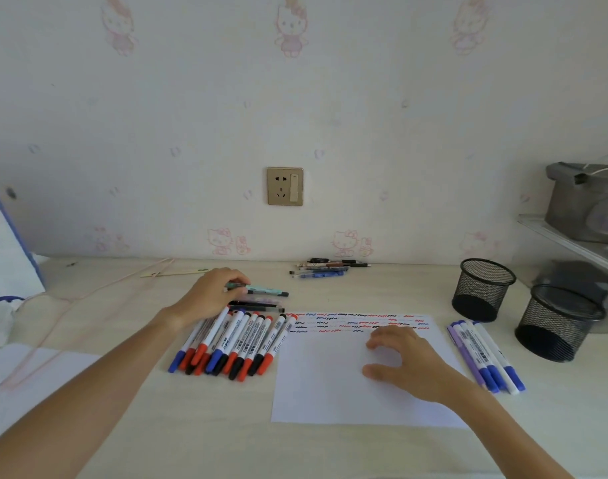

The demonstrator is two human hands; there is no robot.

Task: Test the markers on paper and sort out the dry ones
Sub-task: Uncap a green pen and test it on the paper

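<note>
A white sheet of paper [330, 385] lies on the desk, its top edge covered with red, blue and black test squiggles [351, 321]. My right hand [404, 361] rests on the paper with fingers spread. A pile of several white markers with red, blue and black caps [237, 344] lies left of the paper. Beyond that pile my left hand [211, 295] pinches a light green pen [264, 291] lying with a few other pens [257, 305]. Several markers with blue and purple caps [485, 354] lie right of the paper.
Two black mesh pen cups [482, 288] [556, 323] stand at the right. A small group of pens [326, 267] lies by the wall. A wall socket [284, 186] is above the desk. A grey box on a shelf [586, 202] sits far right.
</note>
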